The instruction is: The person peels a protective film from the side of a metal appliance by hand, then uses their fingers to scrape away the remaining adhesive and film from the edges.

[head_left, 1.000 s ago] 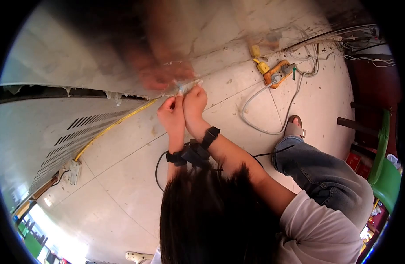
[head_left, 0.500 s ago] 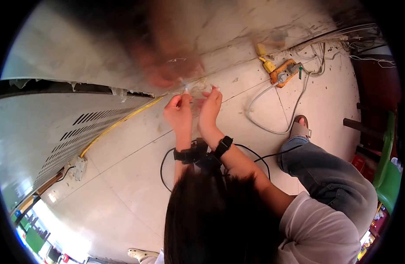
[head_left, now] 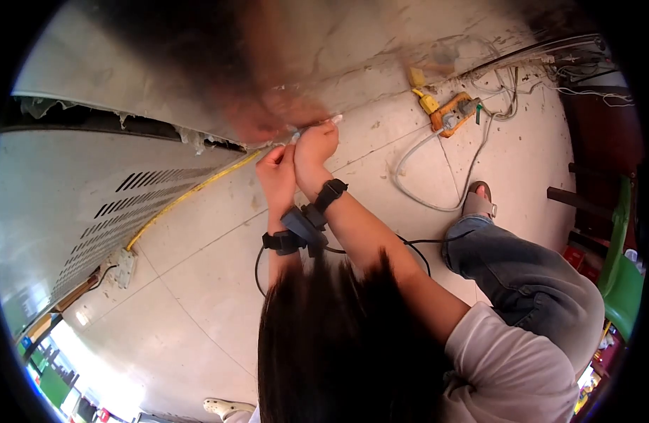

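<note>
- My left hand [head_left: 275,171] is resting low by the glossy surface [head_left: 381,63], fingers bent inward; I'm not seeing whether they are pinching anything, so I cannot tell.
- My right hand [head_left: 316,151] is flexing at the wrist, its back hiding most of the grip; whether it is clenched or loose, I cannot tell.
- A small pale bit [head_left: 338,118] is showing at my right fingertips, and a bluish-white bit [head_left: 295,135] is lying between my hands, near the left fingertips; being so small, either could be slipping away and dropping out of sight.
- My hands are crowding each other, so one could be knocking the other and spoiling a fine pinch.
- The dark box [head_left: 304,225] at my wrists is sitting between the straps, and a bump there could be jerking my fingers.
- The black cable [head_left: 426,241] is running towards my leg, so shifting the knee could be tugging it.
</note>
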`<state>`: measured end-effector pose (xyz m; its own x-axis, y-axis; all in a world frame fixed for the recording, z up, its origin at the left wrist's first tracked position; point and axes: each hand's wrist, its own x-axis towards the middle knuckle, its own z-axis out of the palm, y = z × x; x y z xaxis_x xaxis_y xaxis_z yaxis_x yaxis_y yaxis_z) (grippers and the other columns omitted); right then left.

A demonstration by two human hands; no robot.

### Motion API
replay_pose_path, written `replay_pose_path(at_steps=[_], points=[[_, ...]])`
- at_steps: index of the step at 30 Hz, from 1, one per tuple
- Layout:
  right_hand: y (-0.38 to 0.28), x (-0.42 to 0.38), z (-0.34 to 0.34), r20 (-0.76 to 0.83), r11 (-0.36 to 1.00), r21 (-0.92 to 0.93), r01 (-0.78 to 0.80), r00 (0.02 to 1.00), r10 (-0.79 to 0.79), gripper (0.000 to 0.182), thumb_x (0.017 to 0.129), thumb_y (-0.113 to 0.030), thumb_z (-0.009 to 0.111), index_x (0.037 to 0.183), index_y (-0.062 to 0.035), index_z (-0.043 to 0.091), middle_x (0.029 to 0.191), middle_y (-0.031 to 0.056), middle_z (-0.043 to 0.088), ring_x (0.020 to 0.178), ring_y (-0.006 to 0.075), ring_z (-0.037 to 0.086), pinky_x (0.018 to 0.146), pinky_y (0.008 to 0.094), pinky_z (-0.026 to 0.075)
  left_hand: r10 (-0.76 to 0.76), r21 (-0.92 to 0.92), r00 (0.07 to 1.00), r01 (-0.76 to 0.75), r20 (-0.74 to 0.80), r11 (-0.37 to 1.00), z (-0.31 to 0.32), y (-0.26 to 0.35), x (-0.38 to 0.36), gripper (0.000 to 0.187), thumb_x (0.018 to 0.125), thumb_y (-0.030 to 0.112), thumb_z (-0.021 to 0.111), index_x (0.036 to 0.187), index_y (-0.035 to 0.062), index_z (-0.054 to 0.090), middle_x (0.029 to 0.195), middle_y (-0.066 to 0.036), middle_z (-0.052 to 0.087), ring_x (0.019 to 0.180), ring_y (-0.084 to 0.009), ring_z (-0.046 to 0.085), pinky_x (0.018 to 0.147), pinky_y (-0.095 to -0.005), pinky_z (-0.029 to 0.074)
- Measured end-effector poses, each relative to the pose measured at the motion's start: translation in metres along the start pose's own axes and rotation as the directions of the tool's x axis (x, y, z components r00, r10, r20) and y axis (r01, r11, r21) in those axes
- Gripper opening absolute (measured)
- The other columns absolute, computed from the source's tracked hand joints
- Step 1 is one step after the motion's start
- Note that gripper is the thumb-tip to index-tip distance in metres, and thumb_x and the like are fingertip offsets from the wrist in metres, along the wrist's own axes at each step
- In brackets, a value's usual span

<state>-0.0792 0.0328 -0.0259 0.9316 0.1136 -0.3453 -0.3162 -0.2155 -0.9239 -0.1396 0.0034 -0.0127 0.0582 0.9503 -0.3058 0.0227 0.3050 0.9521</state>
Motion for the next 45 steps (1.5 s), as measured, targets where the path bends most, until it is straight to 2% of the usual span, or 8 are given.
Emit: replay_pose_path(at_steps=[11,14,17,20,23,29,38,45], points=[[0.022,0.016,0.005,0.107,0.98,-0.059,-0.19,0.975,0.195,0.029,0.088,-0.016,0.034,0.08,0.0037,0.054,0.076,0.0178,0.059,0.067,0.0287,0.053,0.062,0.0375,0.043,0.022,0.081,0.998,-0.017,-0.061,0.997,0.006,0.01,-0.007,0.022,0.08,0.016,0.06,0.074,-0.0051,0.062,0.056,-0.001,0.055,0.052,-0.0047,0.043,0.046,-0.0222,0.036],[0.046,0.021,-0.018,0.622,0.815,-0.01,-0.58,0.635,0.459,0.028,0.088,-0.015,0.034,0.078,0.0024,0.053,0.073,0.012,0.057,0.062,0.0257,0.052,0.058,0.0365,0.044,0.236,0.32,0.966,-0.193,-0.103,0.928,0.002,-0.001,-0.005,0.021,0.079,0.016,0.061,0.075,-0.0039,0.063,0.055,-0.004,0.057,0.05,-0.0065,0.046,0.046,-0.0229,0.037],[0.023,0.0,-0.013,0.343,0.847,-0.043,-0.53,0.789,0.51,0.027,0.089,-0.017,0.034,0.078,0.0005,0.052,0.071,0.008,0.055,0.06,0.0207,0.052,0.054,0.0342,0.043,0.102,0.311,0.992,-0.073,-0.079,0.948,-0.005,0.015,-0.016,0.02,0.079,0.017,0.061,0.076,-0.0026,0.063,0.055,-0.006,0.058,0.05,-0.0098,0.051,0.048,-0.0234,0.04],[0.015,-0.001,-0.03,0.439,0.84,0.117,-0.53,0.786,0.435,0.026,0.091,-0.02,0.035,0.082,0.0002,0.049,0.076,0.0108,0.054,0.063,0.0188,0.052,0.056,0.0292,0.045,-0.009,0.323,0.996,0.039,-0.094,0.946,0.0,0.034,-0.024,0.018,0.08,0.013,0.062,0.082,-0.0045,0.064,0.062,-0.004,0.06,0.056,-0.0059,0.048,0.052,-0.0213,0.04],[-0.002,-0.008,-0.049,0.486,0.868,0.078,-0.49,0.779,0.396,0.033,0.092,-0.027,0.034,0.083,-0.0021,0.052,0.078,0.0076,0.057,0.064,0.0163,0.054,0.056,0.0274,0.043,0.169,0.332,0.982,-0.131,-0.089,0.934,-0.005,0.001,-0.015,0.021,0.08,0.014,0.062,0.087,-0.0049,0.063,0.067,-0.005,0.061,0.06,-0.0061,0.049,0.055,-0.0212,0.042],[0.001,-0.007,-0.073,0.616,0.9,0.001,-0.435,0.709,0.342,0.035,0.092,-0.029,0.033,0.091,-0.0025,0.056,0.081,0.0068,0.059,0.069,0.0148,0.055,0.061,0.0262,0.043,0.106,0.167,0.99,-0.09,-0.089,0.982,-0.005,0.019,-0.026,0.026,0.08,0.017,0.062,0.096,-0.0046,0.061,0.077,-0.007,0.063,0.067,-0.0108,0.057,0.06,-0.026,0.046],[-0.008,0.025,-0.096,0.615,0.891,-0.061,-0.449,0.686,0.388,0.036,0.091,-0.028,0.03,0.095,-0.002,0.054,0.079,0.0063,0.059,0.066,0.0146,0.054,0.062,0.0268,0.043,0.206,0.695,0.969,-0.054,-0.137,0.717,0.001,0.022,-0.006,0.021,0.085,0.016,0.055,0.083,-0.0043,0.062,0.071,-0.008,0.065,0.062,-0.0139,0.061,0.06,-0.0255,0.048],[-0.007,0.021,-0.1,0.625,0.913,-0.081,-0.401,0.693,0.36,0.036,0.092,-0.029,0.032,0.101,-0.0022,0.054,0.078,0.0036,0.057,0.065,0.0116,0.05,0.062,0.0248,0.042,0.418,0.322,0.883,-0.341,-0.213,0.883,0.01,-0.011,-0.001,0.021,0.087,0.01,0.049,0.076,-0.0054,0.059,0.067,-0.008,0.063,0.062,-0.0101,0.059,0.059,-0.0236,0.047]])
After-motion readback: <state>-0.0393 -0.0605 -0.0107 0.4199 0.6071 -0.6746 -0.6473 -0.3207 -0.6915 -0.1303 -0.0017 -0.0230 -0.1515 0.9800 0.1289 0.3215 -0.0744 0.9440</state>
